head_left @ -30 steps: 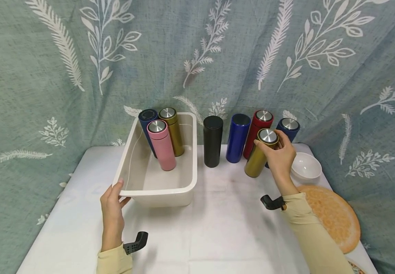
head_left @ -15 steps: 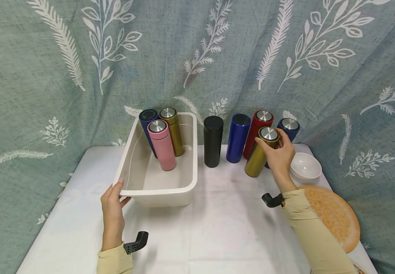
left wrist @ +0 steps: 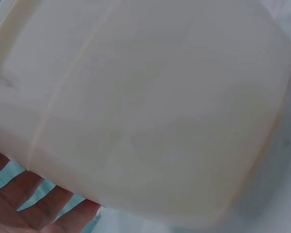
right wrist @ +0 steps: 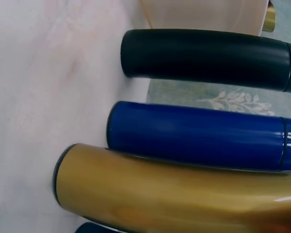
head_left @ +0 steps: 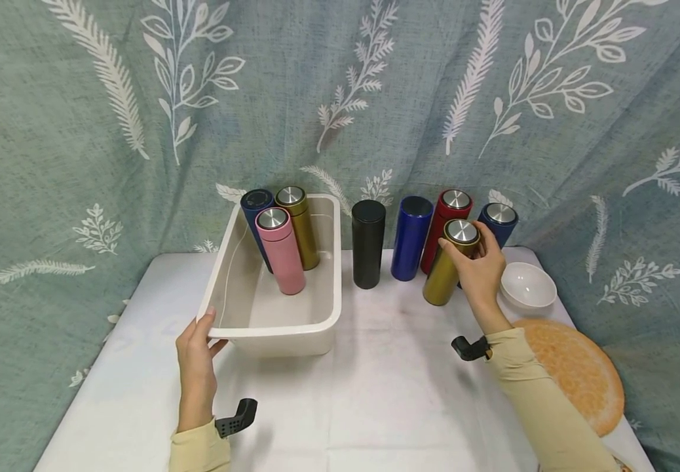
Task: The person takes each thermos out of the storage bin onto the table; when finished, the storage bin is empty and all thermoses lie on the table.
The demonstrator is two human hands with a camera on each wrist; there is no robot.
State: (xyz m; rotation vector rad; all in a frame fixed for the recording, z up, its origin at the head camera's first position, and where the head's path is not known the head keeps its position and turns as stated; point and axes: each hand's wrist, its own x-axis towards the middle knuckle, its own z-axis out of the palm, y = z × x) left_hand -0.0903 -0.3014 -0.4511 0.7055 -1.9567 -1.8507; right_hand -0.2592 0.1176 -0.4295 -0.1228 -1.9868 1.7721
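Observation:
In the head view my left hand (head_left: 196,360) grips the near left corner of a cream plastic bin (head_left: 281,332), thumb over the rim and fingers under it. Inside the bin stand a pink thermos flask (head_left: 281,255), a gold flask (head_left: 302,226) and a dark blue flask (head_left: 251,203). My right hand (head_left: 483,269) holds a second gold thermos flask (head_left: 441,278) near its silver-topped lid, thumb on one side, fingers round the other. This flask is upright on the table in front of a red flask (head_left: 449,210). The left wrist view shows the bin's wall and my fingers (left wrist: 53,206) along its edge.
A black flask (head_left: 367,246) and a bright blue flask (head_left: 411,239) stand right of the bin. Behind my right hand is another dark blue flask (head_left: 498,226). A white bowl (head_left: 528,286) and an orange round mat (head_left: 576,373) lie at the right. A patterned curtain (head_left: 293,98) backs the table.

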